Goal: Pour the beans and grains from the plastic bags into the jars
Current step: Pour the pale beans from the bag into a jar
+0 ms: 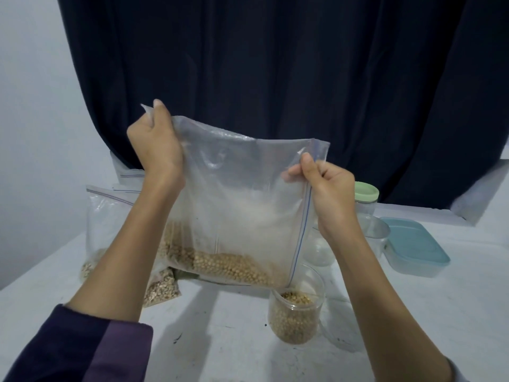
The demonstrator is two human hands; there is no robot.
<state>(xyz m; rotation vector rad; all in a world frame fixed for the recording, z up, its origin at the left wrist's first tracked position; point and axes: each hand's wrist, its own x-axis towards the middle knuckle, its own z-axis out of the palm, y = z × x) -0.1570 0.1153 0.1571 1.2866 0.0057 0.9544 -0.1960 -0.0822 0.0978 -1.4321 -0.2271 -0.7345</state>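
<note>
Gripping the plastic bag (242, 205) with both hands' fingers, left hand (157, 146) high, right hand (327, 188) lower, the person angles its zip mouth down over the jar (296, 315).

A dark curtain (275, 64) hangs at the far side. A container with blue lid (416, 245) stands on the white table (220, 340), right.

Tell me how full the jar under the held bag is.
Roughly three-quarters full: tan beans reach well up the clear jar, short of its rim. It stands upright and lidless below the bag.
</note>
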